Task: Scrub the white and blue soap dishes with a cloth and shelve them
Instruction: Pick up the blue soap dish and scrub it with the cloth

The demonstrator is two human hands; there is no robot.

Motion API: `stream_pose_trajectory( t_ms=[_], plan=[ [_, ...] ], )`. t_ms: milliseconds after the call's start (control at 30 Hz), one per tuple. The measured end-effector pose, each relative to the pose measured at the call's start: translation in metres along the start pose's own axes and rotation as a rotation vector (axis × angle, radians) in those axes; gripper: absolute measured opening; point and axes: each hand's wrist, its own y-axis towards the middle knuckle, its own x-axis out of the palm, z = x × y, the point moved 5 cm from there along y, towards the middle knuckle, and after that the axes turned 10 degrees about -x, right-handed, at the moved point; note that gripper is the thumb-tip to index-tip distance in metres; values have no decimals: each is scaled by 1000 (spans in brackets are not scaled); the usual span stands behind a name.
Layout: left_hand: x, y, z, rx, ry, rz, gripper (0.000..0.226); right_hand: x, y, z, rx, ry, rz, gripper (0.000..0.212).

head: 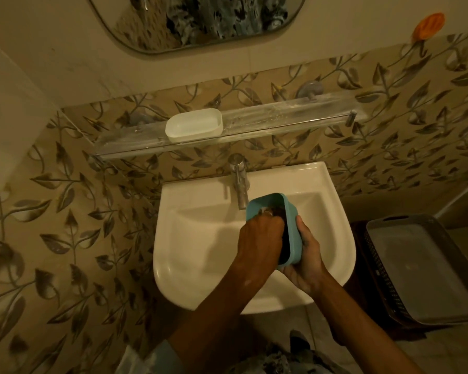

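Observation:
Over the white sink [200, 238], my right hand [305, 261] grips the blue soap dish [289, 211] from below and the right, tilting its opening toward me. My left hand [260, 236] reaches into the dish, fingers curled on a dark cloth [277, 211] pressed against the inside; most of the cloth is hidden. The white soap dish [193, 125] stands upright on the glass shelf [281, 117] above the sink, left of its middle.
A metal tap [239, 182] stands at the back of the sink, just left of the blue dish. A dark basket with a grey tray [416, 271] sits to the right. A mirror [195, 20] hangs above; an orange holder [428, 25] is on the wall.

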Motion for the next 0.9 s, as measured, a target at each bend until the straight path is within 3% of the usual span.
stream_pose_trajectory(
  t_ms=[133,233,333,400,500,600,700,800,900],
  plan=[
    [3,-1,-1,-50,33,-209,28,-7,2,3,-5,-33,26,58],
    [9,-10,0,-4,20,-466,38,-16,4,-1,-41,-97,53,58],
    [11,-11,-9,104,-85,-708,27,-19,1,-3,-31,-164,-3,51],
    [5,-9,-20,189,-190,-794,26,-22,-1,-1,-6,-136,-31,52],
    [-9,-7,-49,101,-583,-863,33,-25,3,-4,-3,-86,12,60],
    [-16,-5,-88,-62,-993,-784,27,-28,11,-19,-40,-36,71,61],
    [-1,12,-137,-413,-1285,-474,33,-34,17,-37,-60,-24,107,62],
    [18,35,-174,-730,-1439,-242,35,-35,18,-46,-72,-5,117,64],
    [24,67,-195,-816,-1500,-117,38,-33,15,-48,-64,18,113,63]
  ],
)
